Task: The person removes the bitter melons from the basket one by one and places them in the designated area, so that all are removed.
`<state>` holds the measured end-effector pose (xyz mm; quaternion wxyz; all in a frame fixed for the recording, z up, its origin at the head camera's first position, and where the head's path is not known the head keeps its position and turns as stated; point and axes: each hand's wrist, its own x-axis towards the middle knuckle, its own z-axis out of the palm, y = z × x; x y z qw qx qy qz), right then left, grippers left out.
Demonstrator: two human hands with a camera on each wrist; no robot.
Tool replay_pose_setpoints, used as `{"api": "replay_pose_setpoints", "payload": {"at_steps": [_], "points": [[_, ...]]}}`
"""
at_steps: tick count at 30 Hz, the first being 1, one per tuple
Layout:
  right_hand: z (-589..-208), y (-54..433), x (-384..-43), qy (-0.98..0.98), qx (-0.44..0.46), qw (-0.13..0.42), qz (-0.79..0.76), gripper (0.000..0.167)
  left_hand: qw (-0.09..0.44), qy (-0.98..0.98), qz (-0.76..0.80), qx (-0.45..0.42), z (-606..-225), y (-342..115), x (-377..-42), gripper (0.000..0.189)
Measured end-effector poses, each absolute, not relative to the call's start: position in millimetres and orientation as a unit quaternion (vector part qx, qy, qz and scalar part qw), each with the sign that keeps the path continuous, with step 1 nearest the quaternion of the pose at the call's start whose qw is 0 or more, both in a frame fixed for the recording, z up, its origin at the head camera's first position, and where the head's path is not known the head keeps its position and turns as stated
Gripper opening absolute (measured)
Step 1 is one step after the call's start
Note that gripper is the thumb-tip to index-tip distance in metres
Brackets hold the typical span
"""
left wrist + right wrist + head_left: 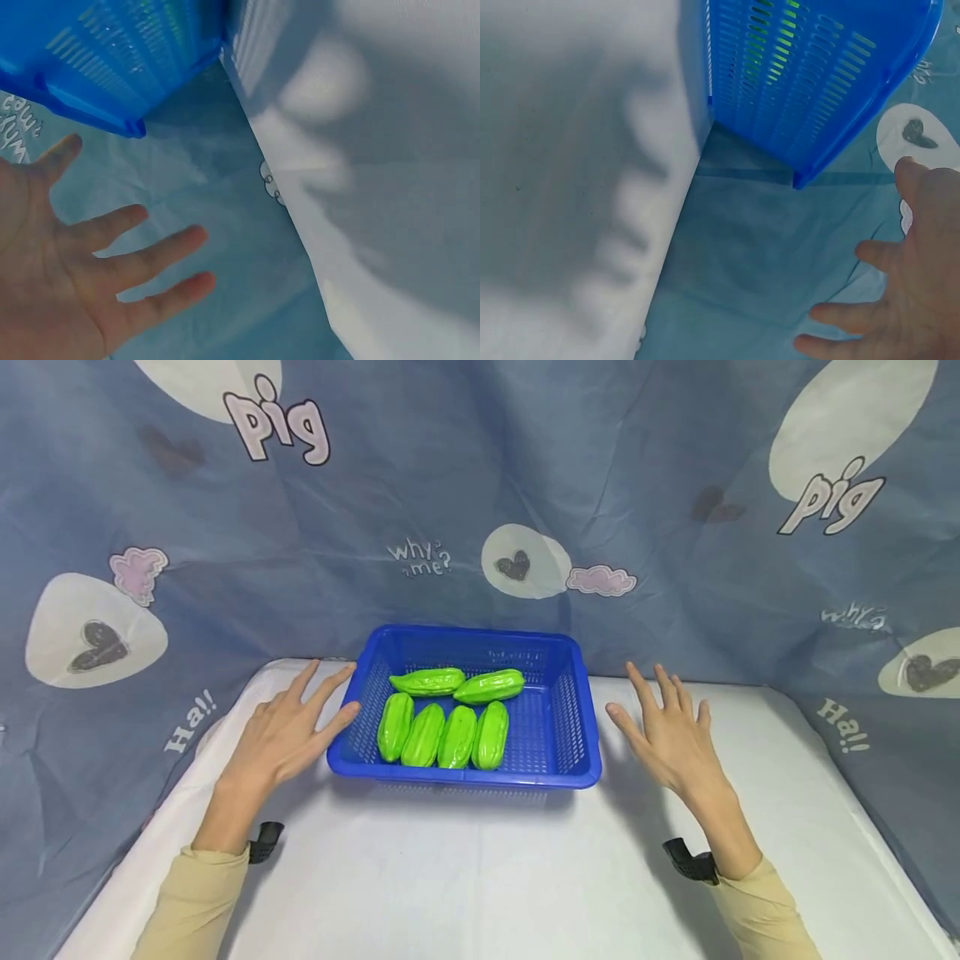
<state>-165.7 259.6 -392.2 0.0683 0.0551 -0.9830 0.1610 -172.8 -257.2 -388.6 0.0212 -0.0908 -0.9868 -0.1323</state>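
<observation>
A blue plastic basket (538, 718) with slotted walls stands on the white-covered table. Several glossy green ridged gourds (491, 735) lie inside it: two lie lengthwise along the back, the others side by side in front, toward the left. My left hand (281, 731) is at the basket's left side, fingers spread, with thumb and index fingertips right at the rim in the head view. To the right of the basket, a small gap away, my right hand (675, 739) hovers with its fingers apart. Both wrist views show bare palms facing the basket's side walls (127, 52), holding nothing.
A white cloth (480, 877) covers the table. Behind and around it hangs a blue printed curtain (450, 485), close to the basket's back edge. Each wrist wears a black mount (690, 862) below a beige sleeve (765, 906).
</observation>
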Motion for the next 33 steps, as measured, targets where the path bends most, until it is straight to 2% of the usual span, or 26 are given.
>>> {"api": "replay_pose_setpoints", "payload": {"at_steps": [5,13,19,27,33], "points": [[-391.3,257.1,-167.3,-0.982,0.063,0.083,0.159,0.078,0.041,-0.972,-0.218,-0.071,-382.9,-258.8,-171.9,0.063],[-392.6,246.4,-168.1,-0.974,0.081,0.115,0.179,0.073,0.117,-0.934,-0.33,-0.069,-387.6,-252.1,-173.1,0.052],[-385.4,233.5,-170.8,-0.96,0.107,0.14,0.217,0.069,0.091,-0.913,-0.399,-0.007,-387.4,-244.5,-176.7,0.05],[-373.8,221.1,-171.7,-0.945,0.148,0.126,0.263,0.075,0.044,-0.916,-0.398,0.033,-392.1,-239.0,-183.4,0.052],[-369.7,215.2,-174.6,-0.933,0.174,0.113,0.295,0.071,0.04,-0.925,-0.375,0.036,-395.6,-230.2,-187.4,0.054]]}}
